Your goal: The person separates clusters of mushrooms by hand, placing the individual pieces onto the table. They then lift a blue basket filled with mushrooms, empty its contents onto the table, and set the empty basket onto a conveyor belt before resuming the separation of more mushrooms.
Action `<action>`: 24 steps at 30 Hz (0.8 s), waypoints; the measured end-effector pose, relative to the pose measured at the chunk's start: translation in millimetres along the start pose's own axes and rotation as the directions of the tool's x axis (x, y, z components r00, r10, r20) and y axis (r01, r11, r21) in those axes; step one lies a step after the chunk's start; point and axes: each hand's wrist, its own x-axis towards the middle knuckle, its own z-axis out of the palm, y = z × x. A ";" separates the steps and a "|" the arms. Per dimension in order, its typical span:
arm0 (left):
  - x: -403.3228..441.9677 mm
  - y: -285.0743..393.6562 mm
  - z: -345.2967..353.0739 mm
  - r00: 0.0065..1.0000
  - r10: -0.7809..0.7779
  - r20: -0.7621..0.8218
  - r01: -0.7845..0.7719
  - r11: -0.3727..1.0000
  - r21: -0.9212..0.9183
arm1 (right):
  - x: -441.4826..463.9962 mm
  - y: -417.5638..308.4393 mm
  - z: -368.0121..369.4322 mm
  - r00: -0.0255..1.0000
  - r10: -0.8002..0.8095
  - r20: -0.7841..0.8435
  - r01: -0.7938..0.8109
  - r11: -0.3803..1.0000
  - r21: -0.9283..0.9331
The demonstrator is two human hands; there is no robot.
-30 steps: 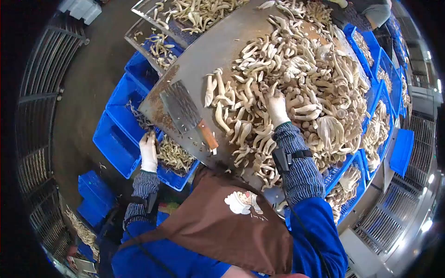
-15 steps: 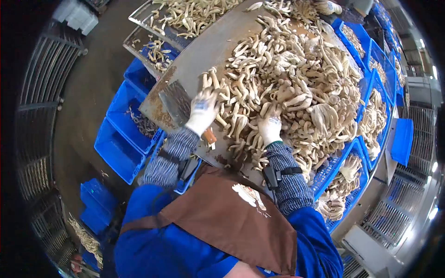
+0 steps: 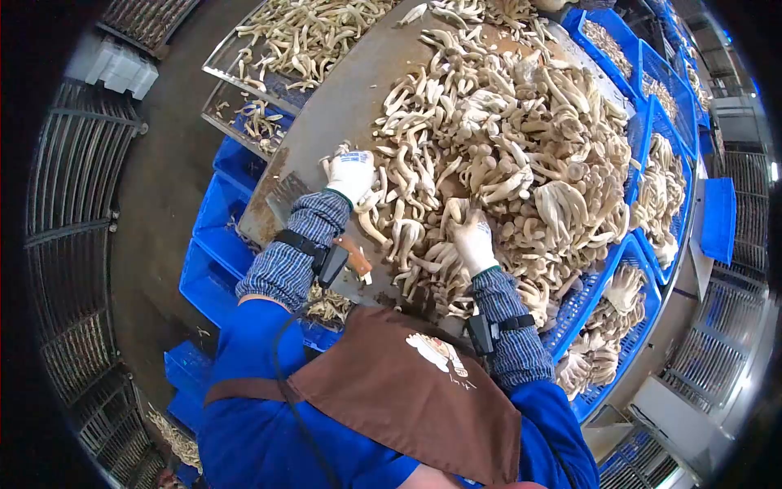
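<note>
A large heap of pale, brown-capped mushrooms [image 3: 521,147] covers much of the metal table [image 3: 338,106]. My left hand [image 3: 352,173], in a white glove, is over the table at the heap's left edge, its fingers curled; what they hold, if anything, is too small to make out. My right hand [image 3: 474,243], also gloved, is closed on a mushroom [image 3: 455,211] at the heap's near side. Beneath my left forearm lies a cleaver, its wooden handle [image 3: 353,255] showing and its blade [image 3: 287,192] partly hidden.
Blue crates of mushrooms [image 3: 607,326] line the table's right side. More blue crates [image 3: 213,281] stand at the left, below the table edge. A tray of mushrooms [image 3: 220,65] is at the upper left. Metal racks [image 3: 73,220] stand beyond. Another person's gloved hand [image 3: 552,4] shows at the top.
My left hand has come up from the crate at the table's lower left, over the cleaver, to the heap's left edge. My right hand has moved down and slightly left and now grips a mushroom.
</note>
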 end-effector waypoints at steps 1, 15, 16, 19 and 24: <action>2.7 0.7 5.8 0.999 0.034 0.034 -0.035 0.998 0.045 | 4.8 -0.7 -1.0 0.994 0.065 0.087 -0.070 0.996 0.050; 65.5 55.5 -7.8 0.943 0.146 -0.299 -0.224 0.943 -0.247 | -4.4 -4.7 -10.6 0.993 -0.088 0.082 0.080 0.992 0.094; 74.6 63.7 -4.5 0.957 0.165 -0.238 -0.205 0.967 -0.153 | -1.4 -1.0 -11.9 0.987 -0.049 0.155 0.042 0.998 0.050; 101.0 80.6 0.3 0.962 0.203 -0.182 -0.193 0.978 0.074 | -0.8 0.2 -10.2 0.994 0.006 0.112 -0.016 0.997 0.080; 119.4 97.8 4.9 0.999 0.033 -0.020 -0.034 0.994 -0.103 | 4.7 -5.8 -7.5 0.999 0.051 0.003 -0.051 0.979 0.199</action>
